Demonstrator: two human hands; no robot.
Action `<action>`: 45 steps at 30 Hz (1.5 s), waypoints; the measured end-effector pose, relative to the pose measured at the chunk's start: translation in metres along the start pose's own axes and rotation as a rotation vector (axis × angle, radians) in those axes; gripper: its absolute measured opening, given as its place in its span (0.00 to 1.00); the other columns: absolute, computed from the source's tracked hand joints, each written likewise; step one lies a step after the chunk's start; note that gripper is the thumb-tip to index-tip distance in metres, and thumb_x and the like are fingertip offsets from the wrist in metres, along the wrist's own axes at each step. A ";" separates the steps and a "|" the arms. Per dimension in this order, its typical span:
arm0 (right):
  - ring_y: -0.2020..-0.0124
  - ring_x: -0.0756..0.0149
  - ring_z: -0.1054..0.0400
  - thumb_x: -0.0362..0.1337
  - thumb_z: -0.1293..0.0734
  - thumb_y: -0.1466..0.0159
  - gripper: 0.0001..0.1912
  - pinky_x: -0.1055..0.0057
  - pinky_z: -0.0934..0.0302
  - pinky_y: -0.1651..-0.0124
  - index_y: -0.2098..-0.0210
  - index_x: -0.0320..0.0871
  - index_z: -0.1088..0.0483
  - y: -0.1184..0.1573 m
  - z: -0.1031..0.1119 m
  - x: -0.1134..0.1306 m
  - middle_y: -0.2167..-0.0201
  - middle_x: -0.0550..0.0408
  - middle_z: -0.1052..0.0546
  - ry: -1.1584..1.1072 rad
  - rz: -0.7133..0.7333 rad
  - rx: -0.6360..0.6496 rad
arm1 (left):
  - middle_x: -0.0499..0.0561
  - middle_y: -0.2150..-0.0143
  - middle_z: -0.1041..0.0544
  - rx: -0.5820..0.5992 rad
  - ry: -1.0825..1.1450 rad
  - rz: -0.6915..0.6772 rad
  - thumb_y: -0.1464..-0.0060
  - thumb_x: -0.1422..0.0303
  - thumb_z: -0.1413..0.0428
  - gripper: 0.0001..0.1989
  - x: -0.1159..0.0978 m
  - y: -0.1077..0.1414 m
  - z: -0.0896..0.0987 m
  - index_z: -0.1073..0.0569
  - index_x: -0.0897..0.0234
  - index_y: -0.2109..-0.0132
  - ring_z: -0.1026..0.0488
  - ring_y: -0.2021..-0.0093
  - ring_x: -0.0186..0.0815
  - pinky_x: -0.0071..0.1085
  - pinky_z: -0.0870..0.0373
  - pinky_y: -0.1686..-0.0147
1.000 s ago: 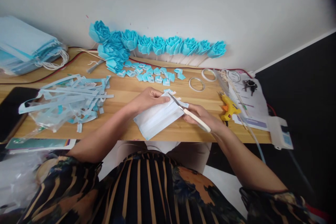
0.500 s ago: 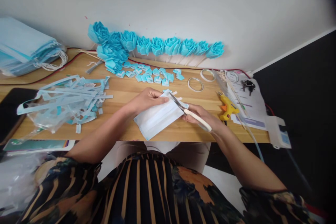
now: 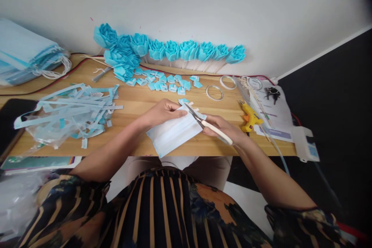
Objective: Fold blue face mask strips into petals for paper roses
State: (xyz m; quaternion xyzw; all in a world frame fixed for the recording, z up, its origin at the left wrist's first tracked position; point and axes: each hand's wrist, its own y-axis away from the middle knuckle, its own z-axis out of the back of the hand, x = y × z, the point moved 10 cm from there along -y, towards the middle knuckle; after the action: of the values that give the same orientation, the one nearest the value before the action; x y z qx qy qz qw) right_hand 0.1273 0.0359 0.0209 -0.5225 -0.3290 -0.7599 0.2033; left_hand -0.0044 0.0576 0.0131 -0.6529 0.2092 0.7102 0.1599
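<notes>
A pale blue face mask [image 3: 174,135] without visible ear loops hangs tilted over the table's front edge. My left hand [image 3: 165,112] pinches it near its upper edge, thumb on top. White-handled scissors [image 3: 216,131] are gripped in my right hand [image 3: 219,124], their blades lying across the mask's upper right edge and pointing up and left. My right fingers are partly hidden behind the handles. Beyond the mask's edge lie small white strips [image 3: 195,107] and a small folded blue piece [image 3: 183,101].
Several folded blue pieces [image 3: 171,81] lie before blue fabric flowers [image 3: 188,50] along the wall. Cut strips [image 3: 78,108] and stacked masks [image 3: 26,50] are at left. Tape rings [image 3: 215,92], a yellow glue gun [image 3: 249,118], keys [image 3: 272,93] and papers [image 3: 279,112] are at right.
The scissor blades look slightly more open against the mask's edge. Both hands keep their holds, and the whole view has shifted a little.
</notes>
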 end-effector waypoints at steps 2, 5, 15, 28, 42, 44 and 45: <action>0.66 0.68 0.39 0.52 0.27 0.46 0.21 0.71 0.41 0.62 0.66 0.41 0.31 -0.002 -0.001 0.001 0.68 0.57 0.30 -0.003 -0.002 -0.007 | 0.44 0.79 0.33 0.027 -0.015 -0.009 0.47 0.57 0.42 0.18 -0.001 0.000 -0.004 0.25 0.69 0.74 0.42 0.77 0.26 0.23 0.47 0.78; 0.66 0.69 0.39 0.50 0.26 0.47 0.20 0.71 0.41 0.62 0.67 0.41 0.31 -0.003 -0.001 0.001 0.68 0.57 0.30 -0.021 0.001 -0.011 | 0.45 0.78 0.32 0.001 -0.013 0.001 0.47 0.56 0.42 0.18 -0.001 0.000 -0.002 0.25 0.70 0.73 0.41 0.76 0.26 0.23 0.46 0.78; 0.64 0.67 0.35 0.47 0.24 0.49 0.19 0.69 0.39 0.60 0.67 0.41 0.29 -0.007 -0.004 -0.002 0.68 0.56 0.28 -0.080 -0.027 -0.048 | 0.45 0.78 0.33 -0.034 -0.030 0.006 0.46 0.57 0.42 0.18 0.001 0.000 0.002 0.23 0.70 0.69 0.42 0.77 0.25 0.23 0.47 0.78; 0.81 0.77 0.50 0.57 0.28 0.47 0.24 0.75 0.54 0.79 0.72 0.41 0.31 -0.006 -0.006 0.000 0.83 0.63 0.38 -0.106 -0.002 -0.056 | 0.45 0.79 0.34 -0.061 -0.031 0.015 0.46 0.55 0.43 0.19 0.003 0.001 0.004 0.24 0.70 0.70 0.43 0.78 0.25 0.24 0.50 0.79; 0.86 0.79 0.51 0.55 0.26 0.49 0.23 0.76 0.56 0.84 0.78 0.41 0.32 -0.003 -0.010 0.000 0.86 0.63 0.37 -0.213 -0.032 -0.093 | 0.45 0.78 0.34 -0.036 0.009 0.015 0.47 0.56 0.42 0.18 0.004 0.000 0.003 0.24 0.69 0.71 0.43 0.78 0.25 0.23 0.49 0.79; 0.86 0.79 0.51 0.55 0.26 0.49 0.23 0.76 0.57 0.85 0.77 0.41 0.31 -0.004 -0.011 -0.002 0.86 0.63 0.37 -0.223 -0.026 -0.097 | 0.45 0.78 0.33 -0.033 0.011 0.019 0.47 0.56 0.42 0.18 0.005 0.000 0.003 0.24 0.69 0.70 0.42 0.78 0.25 0.23 0.48 0.79; 0.86 0.79 0.51 0.55 0.27 0.48 0.22 0.76 0.57 0.85 0.77 0.41 0.31 -0.004 -0.011 -0.003 0.85 0.63 0.37 -0.226 -0.023 -0.098 | 0.45 0.78 0.33 -0.031 0.011 0.024 0.47 0.55 0.42 0.19 0.005 0.001 0.003 0.24 0.69 0.70 0.42 0.78 0.25 0.23 0.48 0.79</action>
State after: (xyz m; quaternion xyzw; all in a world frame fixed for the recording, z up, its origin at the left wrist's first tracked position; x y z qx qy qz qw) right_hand 0.1185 0.0307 0.0142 -0.6102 -0.3184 -0.7136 0.1302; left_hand -0.0077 0.0581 0.0082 -0.6567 0.2070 0.7115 0.1401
